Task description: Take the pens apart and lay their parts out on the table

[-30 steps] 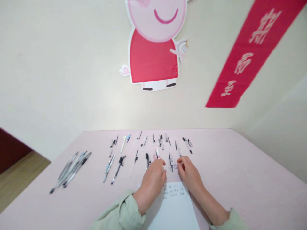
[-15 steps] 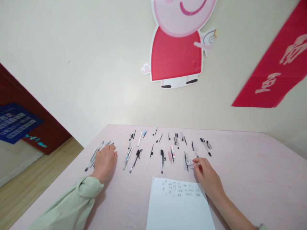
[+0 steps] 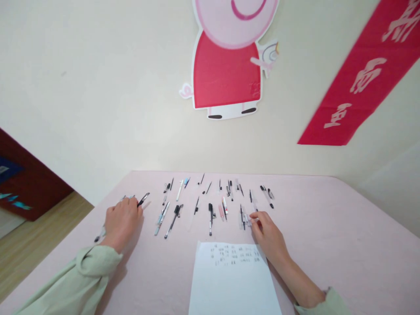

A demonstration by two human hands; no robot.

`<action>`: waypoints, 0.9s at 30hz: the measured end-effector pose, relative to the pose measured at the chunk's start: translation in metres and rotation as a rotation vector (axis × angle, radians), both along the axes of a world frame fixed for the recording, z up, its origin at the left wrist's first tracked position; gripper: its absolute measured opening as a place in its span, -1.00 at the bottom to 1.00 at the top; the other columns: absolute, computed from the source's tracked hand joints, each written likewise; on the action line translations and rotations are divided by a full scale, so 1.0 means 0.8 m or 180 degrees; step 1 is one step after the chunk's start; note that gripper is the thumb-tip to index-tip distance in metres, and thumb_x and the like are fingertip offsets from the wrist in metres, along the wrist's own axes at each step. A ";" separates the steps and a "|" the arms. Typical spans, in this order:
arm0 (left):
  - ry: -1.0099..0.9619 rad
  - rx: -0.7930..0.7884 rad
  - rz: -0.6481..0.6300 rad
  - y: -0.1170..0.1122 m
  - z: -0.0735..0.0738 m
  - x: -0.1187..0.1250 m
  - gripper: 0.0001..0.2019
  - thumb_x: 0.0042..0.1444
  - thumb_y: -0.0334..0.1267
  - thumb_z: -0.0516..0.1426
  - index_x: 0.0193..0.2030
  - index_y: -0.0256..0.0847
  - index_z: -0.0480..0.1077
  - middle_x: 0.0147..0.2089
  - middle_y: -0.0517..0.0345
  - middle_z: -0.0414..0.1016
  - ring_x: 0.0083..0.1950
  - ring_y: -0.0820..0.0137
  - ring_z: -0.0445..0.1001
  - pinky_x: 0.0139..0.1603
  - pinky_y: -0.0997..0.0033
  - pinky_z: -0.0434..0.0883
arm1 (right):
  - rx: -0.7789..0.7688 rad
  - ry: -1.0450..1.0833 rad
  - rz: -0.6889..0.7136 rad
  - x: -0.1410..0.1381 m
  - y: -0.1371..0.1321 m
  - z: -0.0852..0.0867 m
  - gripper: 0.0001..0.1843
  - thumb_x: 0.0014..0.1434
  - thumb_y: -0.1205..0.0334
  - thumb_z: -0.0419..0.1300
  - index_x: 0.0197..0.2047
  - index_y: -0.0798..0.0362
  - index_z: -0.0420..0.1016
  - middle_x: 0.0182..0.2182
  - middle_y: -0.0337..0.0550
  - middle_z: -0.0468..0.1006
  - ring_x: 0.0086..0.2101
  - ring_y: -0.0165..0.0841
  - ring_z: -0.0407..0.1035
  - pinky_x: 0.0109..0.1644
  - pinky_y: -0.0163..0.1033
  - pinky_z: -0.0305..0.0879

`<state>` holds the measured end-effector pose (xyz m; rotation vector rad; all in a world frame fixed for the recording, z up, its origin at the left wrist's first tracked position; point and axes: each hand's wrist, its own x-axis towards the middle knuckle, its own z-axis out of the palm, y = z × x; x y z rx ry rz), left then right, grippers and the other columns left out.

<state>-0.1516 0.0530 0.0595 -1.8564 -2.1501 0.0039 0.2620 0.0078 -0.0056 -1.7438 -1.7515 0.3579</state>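
Note:
My left hand (image 3: 122,219) lies over a bundle of pens at the left of the pink table (image 3: 328,236), fingers curled round one black-tipped pen (image 3: 143,200) that sticks out to the right. My right hand (image 3: 267,232) rests near the table's middle, its fingertips pinched on a small clear pen part (image 3: 252,220). Between the hands lie several pens and pen parts (image 3: 210,210) spread in rows. A white sheet of paper (image 3: 231,280) with handwriting lies just in front of me.
The table stands against a cream wall with a pink cartoon pig cut-out (image 3: 229,57) and a red banner (image 3: 364,74). A wooden floor (image 3: 29,236) and dark red furniture (image 3: 29,183) show at the left.
My left hand went from the middle of the table to the pen bundle at the left and closed on a pen. My right hand stayed by the small parts.

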 end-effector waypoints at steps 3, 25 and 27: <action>-0.0780 0.0077 -0.0317 -0.016 0.006 0.049 -0.75 0.23 -0.19 -0.16 -0.23 -0.22 0.28 -0.28 -0.04 0.47 -0.18 0.13 0.47 -0.16 0.19 0.28 | 0.0044 0.0155 0.0099 -0.006 -0.003 0.009 -0.79 0.27 0.19 -0.04 -0.19 0.00 0.40 -0.21 -0.12 0.49 -0.25 -0.27 0.42 -0.17 -0.18 0.30; -0.6742 -0.2069 -0.0122 -0.083 -0.056 0.299 -0.40 -0.16 0.43 0.08 -0.39 -0.13 0.19 -0.74 0.56 -0.15 -0.73 0.63 -0.18 -0.70 0.59 -0.17 | -0.0865 0.3908 0.0206 -0.121 -0.018 0.019 -0.51 0.16 -0.24 0.07 -0.41 0.06 0.39 -0.44 -0.15 0.54 -0.52 -0.39 0.35 -0.43 -0.30 0.29; -0.6720 -0.2066 -0.0069 -0.088 -0.056 0.300 -0.34 -0.15 0.44 0.07 -0.21 -0.16 0.29 -0.75 0.57 -0.15 -0.74 0.62 -0.18 -0.70 0.59 -0.16 | -0.0735 0.3707 0.0152 -0.122 -0.022 0.024 -0.50 0.16 -0.26 0.06 -0.43 0.04 0.38 -0.50 -0.18 0.50 -0.52 -0.38 0.34 -0.38 -0.27 0.31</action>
